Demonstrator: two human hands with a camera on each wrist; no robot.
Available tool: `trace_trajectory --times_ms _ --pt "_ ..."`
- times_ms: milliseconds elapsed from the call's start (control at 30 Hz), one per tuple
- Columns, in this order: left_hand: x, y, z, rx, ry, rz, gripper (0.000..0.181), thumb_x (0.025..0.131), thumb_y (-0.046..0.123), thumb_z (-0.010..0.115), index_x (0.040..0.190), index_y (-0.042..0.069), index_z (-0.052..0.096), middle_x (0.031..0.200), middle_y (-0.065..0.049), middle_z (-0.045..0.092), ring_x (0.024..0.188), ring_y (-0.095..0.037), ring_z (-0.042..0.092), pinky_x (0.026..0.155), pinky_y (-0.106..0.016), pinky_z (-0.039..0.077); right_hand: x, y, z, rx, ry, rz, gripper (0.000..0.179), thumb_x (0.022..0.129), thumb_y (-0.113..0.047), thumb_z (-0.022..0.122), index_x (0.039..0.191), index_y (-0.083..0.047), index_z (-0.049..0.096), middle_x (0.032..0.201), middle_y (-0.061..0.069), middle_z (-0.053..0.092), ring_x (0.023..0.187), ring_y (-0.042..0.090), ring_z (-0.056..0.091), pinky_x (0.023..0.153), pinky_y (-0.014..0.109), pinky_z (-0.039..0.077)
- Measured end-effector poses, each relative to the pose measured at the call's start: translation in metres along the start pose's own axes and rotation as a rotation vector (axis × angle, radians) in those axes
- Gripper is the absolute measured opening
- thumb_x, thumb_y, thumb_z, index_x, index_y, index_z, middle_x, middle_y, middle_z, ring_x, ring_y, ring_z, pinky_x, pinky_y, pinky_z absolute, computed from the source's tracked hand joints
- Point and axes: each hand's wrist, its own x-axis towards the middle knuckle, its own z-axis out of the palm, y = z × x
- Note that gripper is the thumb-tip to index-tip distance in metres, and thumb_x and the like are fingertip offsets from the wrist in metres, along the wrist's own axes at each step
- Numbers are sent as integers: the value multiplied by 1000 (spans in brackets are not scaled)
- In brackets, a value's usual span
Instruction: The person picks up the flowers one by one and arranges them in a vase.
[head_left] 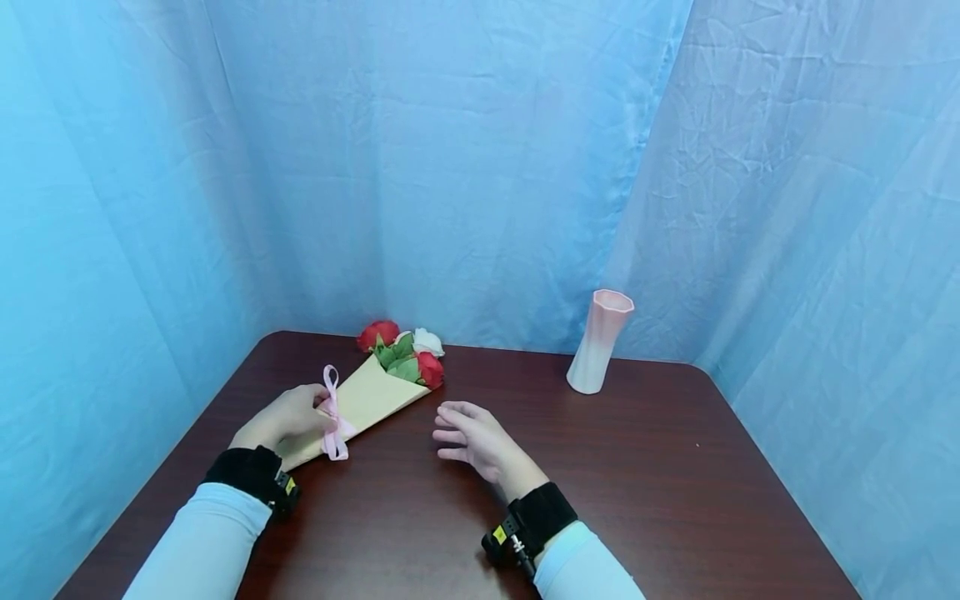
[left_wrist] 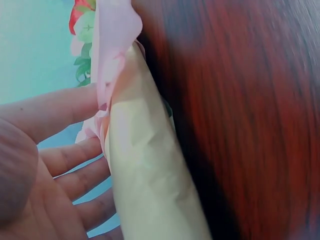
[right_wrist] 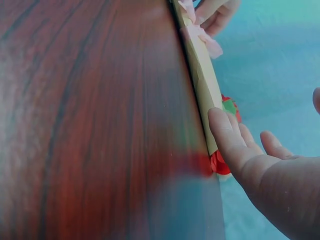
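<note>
A bouquet in cream wrapping paper lies slantwise on the table, its red roses and white rose toward the back. Around the wrapper is a pink ribbon tied in a bow. My left hand pinches this ribbon between thumb and fingers; the left wrist view shows the thumb against the pink band. To the right of the bouquet, my right hand hovers with fingers extended and holds nothing. Its fingers overlap the flower end in the right wrist view, but the head view shows a gap.
A pink-and-white vase stands upright near the back right of the dark brown table. Blue cloth hangs behind the table and along both sides.
</note>
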Motion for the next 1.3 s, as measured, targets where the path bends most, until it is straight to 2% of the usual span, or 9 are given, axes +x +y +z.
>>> trace_trajectory --times_ms 233,500,667,867,967,1133,1300 --pt "4 14 6 -3 -34 -1 63 82 15 80 133 -11 52 118 -23 63 103 -34 56 95 -53 47 0 -2 -9 -18 18 6 72 98 -39 68 151 1 40 149 26 47 132 41 52 99 50 50" --pt "5 28 17 29 -53 8 63 82 18 81 133 -6 54 112 -17 63 100 -32 56 91 -48 48 -4 -3 -23 -17 38 -3 74 99 -38 68 153 2 37 150 27 45 134 42 50 99 50 50" --pt "6 34 26 38 -48 49 63 81 20 81 132 -5 55 111 -14 63 99 -29 56 89 -46 48 -7 -6 -31 -18 58 -4 73 99 -39 67 152 1 37 151 27 44 134 41 50 99 50 50" --pt "6 46 35 30 -56 97 59 80 20 82 127 -4 56 103 -10 61 92 -26 55 81 -42 48 -9 -8 -39 -31 71 -10 71 99 -39 67 152 0 38 151 28 43 135 42 49 100 51 49" --pt "6 52 41 45 -56 114 62 80 21 82 129 -5 56 107 -12 62 95 -26 56 85 -44 49 -10 -7 -44 -64 74 -12 71 101 -39 65 153 1 37 151 27 43 134 41 49 100 50 49" --pt "4 62 49 79 -58 115 71 81 24 83 137 -8 52 126 -19 61 109 -30 57 98 -51 47 -13 -6 -51 -108 70 -23 67 102 -37 62 152 1 38 152 25 43 134 42 49 99 49 50" --pt "3 70 56 83 -55 122 72 81 23 82 138 -8 52 129 -20 60 112 -30 57 100 -51 46 -19 -7 -57 -154 86 -37 74 99 -41 67 151 2 37 153 25 42 134 42 49 99 50 50"
